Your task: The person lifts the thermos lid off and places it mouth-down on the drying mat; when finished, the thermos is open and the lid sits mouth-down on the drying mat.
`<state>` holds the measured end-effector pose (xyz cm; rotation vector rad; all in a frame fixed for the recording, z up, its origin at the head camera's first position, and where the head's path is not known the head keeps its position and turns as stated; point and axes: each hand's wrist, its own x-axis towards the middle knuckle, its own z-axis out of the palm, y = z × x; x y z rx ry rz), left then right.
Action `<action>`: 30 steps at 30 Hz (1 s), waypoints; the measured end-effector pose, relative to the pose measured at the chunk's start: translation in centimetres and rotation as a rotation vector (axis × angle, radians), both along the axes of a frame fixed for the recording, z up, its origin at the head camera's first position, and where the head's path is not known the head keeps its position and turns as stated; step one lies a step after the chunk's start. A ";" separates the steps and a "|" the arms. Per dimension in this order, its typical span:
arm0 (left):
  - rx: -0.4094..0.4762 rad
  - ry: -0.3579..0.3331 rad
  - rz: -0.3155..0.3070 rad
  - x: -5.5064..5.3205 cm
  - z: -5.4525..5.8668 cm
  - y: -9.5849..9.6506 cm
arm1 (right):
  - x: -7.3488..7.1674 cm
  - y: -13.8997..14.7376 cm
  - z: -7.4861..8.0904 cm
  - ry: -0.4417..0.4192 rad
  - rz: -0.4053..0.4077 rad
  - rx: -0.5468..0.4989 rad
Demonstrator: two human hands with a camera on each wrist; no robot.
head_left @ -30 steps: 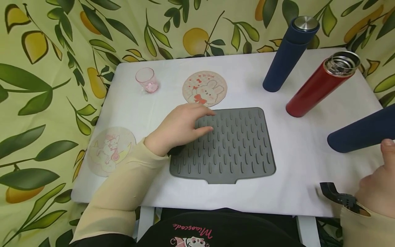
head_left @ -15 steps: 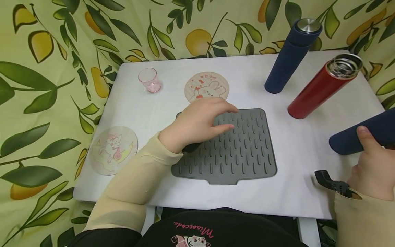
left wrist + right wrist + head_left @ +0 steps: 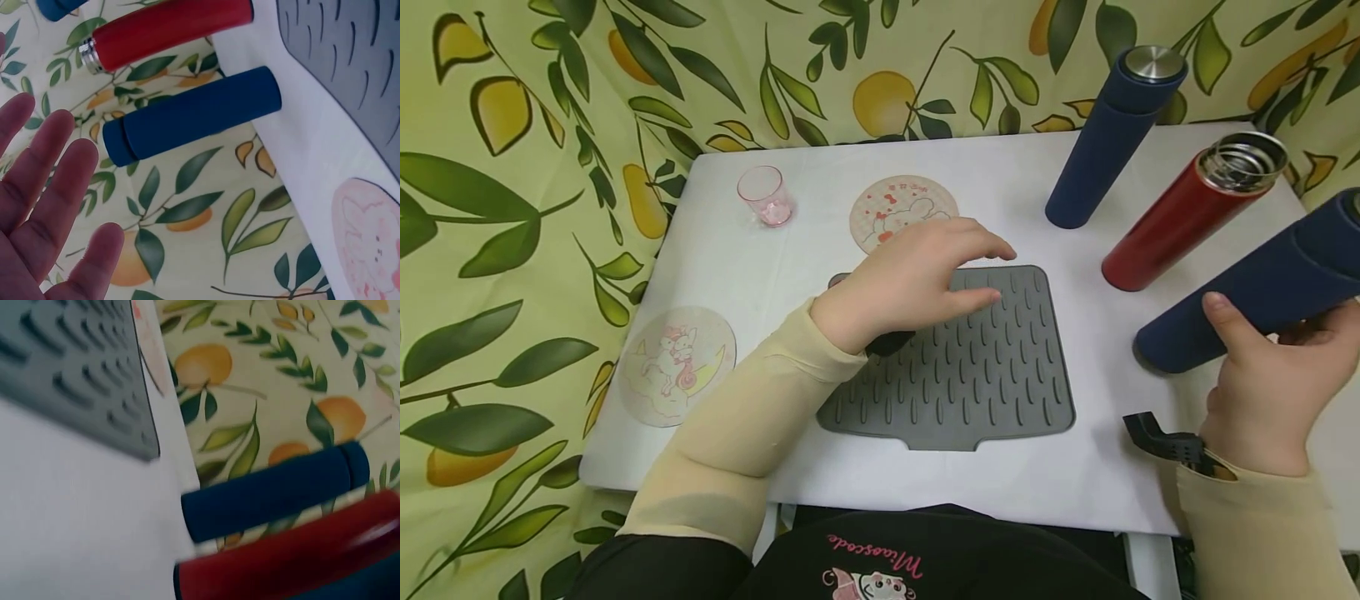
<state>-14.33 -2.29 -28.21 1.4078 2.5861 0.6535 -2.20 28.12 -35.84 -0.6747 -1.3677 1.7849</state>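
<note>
At the right, my right hand (image 3: 1270, 383) grips a navy thermos (image 3: 1240, 283) low on its body, thumb on the near side. The other fingers are partly hidden behind it. My left hand (image 3: 917, 275) hovers over the ribbed grey mat (image 3: 977, 367), holding nothing; its fingers (image 3: 69, 181) are spread and relaxed in the left wrist view. Beyond the held thermos stand a lidless red thermos (image 3: 1180, 217) with a bare steel mouth and a second navy thermos (image 3: 1101, 150) with a steel-topped lid. Both also appear in the right wrist view.
A pink glass (image 3: 765, 197) stands at the back left. One round rabbit coaster (image 3: 880, 200) lies behind the mat, partly covered by my left hand. Another round coaster (image 3: 677, 367) is at the left. The white tabletop (image 3: 1037, 479) ends at a front edge near the person.
My right hand has brought the navy thermos leftward, farther into view, its grip now around the body. My left hand has moved right across the grey mat.
</note>
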 end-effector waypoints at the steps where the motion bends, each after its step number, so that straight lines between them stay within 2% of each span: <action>1: 0.001 -0.001 -0.002 -0.2 0.1 0.1 | -0.1 -0.6 0.1 0.027 0.019 0.005; 7: 0.006 0.023 -0.026 -1.0 1.2 -0.1 | -0.8 -4.2 0.5 0.190 0.160 0.037; 10: -0.007 0.053 -0.020 -1.4 2.2 -0.2 | -1.3 -5.7 0.7 0.231 0.235 0.032; 14: -0.060 0.091 0.030 -1.9 3.9 0.0 | -2.2 -7.3 1.0 0.207 0.306 0.034; 17: -0.069 0.118 0.044 -2.1 5.0 0.0 | -2.7 -8.3 1.4 0.163 0.365 0.081; 25: -0.052 0.122 0.016 -3.0 7.8 -0.4 | -3.9 -10.7 2.3 0.133 0.490 0.167; 30: -0.052 0.118 -0.028 -3.2 8.6 -0.5 | -4.5 -11.6 1.8 0.094 0.541 0.202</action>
